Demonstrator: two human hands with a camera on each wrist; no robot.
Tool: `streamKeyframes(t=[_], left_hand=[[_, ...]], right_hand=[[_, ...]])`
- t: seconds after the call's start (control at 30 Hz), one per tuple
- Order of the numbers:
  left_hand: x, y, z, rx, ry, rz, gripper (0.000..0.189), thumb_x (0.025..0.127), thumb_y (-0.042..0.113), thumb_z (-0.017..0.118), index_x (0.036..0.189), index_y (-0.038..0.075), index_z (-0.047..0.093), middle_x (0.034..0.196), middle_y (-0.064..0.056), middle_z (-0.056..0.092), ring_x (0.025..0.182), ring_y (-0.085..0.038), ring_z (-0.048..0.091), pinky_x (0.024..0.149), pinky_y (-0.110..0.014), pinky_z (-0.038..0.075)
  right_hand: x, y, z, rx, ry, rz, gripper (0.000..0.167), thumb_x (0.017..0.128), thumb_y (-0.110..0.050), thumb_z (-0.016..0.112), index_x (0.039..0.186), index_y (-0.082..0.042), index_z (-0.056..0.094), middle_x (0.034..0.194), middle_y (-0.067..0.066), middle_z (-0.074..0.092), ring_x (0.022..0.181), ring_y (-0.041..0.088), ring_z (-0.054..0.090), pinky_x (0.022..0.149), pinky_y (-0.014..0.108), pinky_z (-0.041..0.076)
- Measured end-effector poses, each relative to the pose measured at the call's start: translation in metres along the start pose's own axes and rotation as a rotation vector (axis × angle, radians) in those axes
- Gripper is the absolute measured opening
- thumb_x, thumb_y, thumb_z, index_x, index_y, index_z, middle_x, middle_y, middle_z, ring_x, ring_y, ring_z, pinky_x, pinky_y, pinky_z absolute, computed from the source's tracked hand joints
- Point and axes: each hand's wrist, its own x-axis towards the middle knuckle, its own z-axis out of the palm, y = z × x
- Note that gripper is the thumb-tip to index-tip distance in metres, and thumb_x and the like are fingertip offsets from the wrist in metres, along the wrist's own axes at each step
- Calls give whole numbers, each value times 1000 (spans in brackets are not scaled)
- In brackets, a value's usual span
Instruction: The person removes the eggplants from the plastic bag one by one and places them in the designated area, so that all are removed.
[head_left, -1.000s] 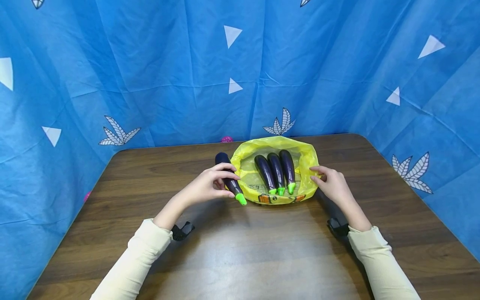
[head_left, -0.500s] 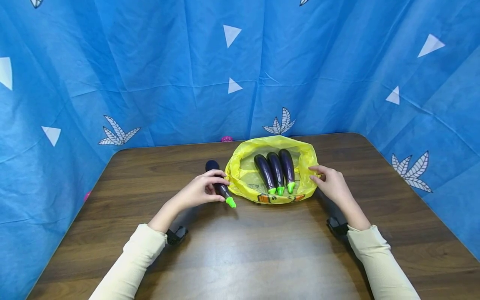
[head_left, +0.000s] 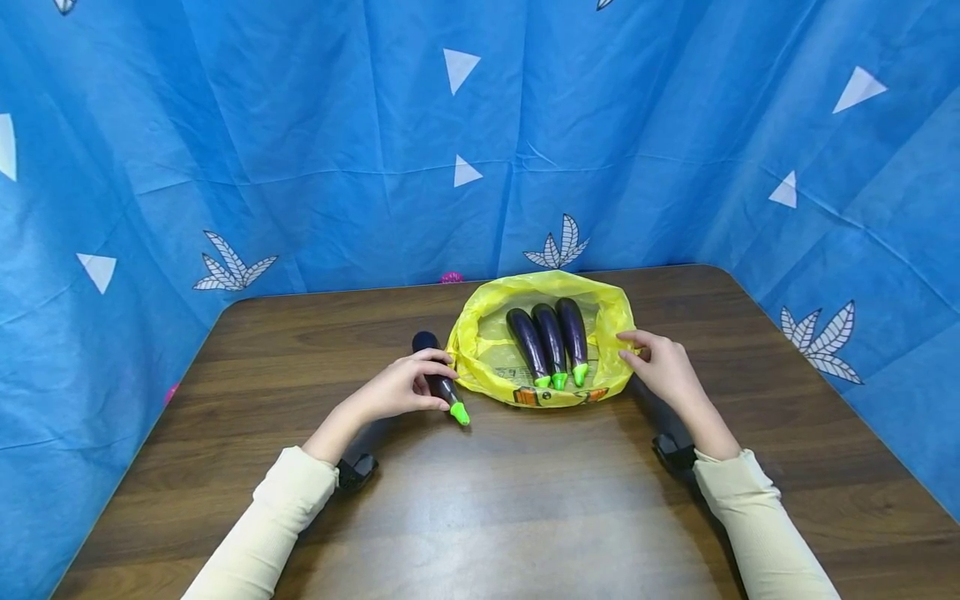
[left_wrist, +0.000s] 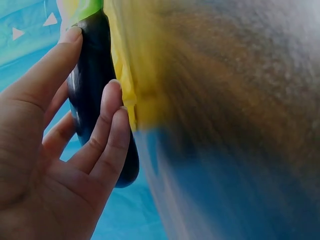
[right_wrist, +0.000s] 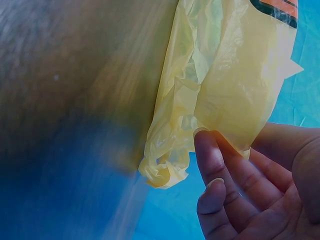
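Beside the left edge of a yellow plastic bag, my left hand holds a dark purple eggplant with a bright green stem. In the left wrist view the thumb lies along the eggplant near its stem, and the fingers curl round the body. The bag lies with its mouth spread wide. Inside it, three eggplants lie side by side, stems toward me. My right hand pinches the bag's right rim. The right wrist view has the thin film between thumb and fingers.
The bag and eggplants are on a brown wooden table. A blue patterned curtain hangs behind it and along both sides. A pink ball-like shape shows at the table's back edge.
My left hand has moved left with the eggplant, away from the bag's rim, and the stem now points slightly more toward me. The right hand and the bagged eggplants stay put.
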Motion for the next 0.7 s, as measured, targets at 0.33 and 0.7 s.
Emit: streamKeyframes(t=[0.33, 0.7], left_hand=[[-2, -6, 6, 0, -36, -10, 42, 78, 15, 78, 116, 1, 65, 128, -16, 49, 69, -9, 59, 65, -25, 51], [-2, -7, 5, 24, -54, -42, 48, 81, 15, 75, 125, 3, 60, 141, -11, 42, 72, -5, 61, 67, -22, 51]], right_hand=[[1, 0, 0, 4, 5, -8, 28, 88, -3, 63, 116, 4, 62, 80, 13, 57, 59, 22, 46, 49, 31, 40], [1, 2, 1, 3, 8, -20, 28, 88, -2, 63, 115, 4, 62, 78, 12, 56, 58, 21, 45, 48, 31, 38]])
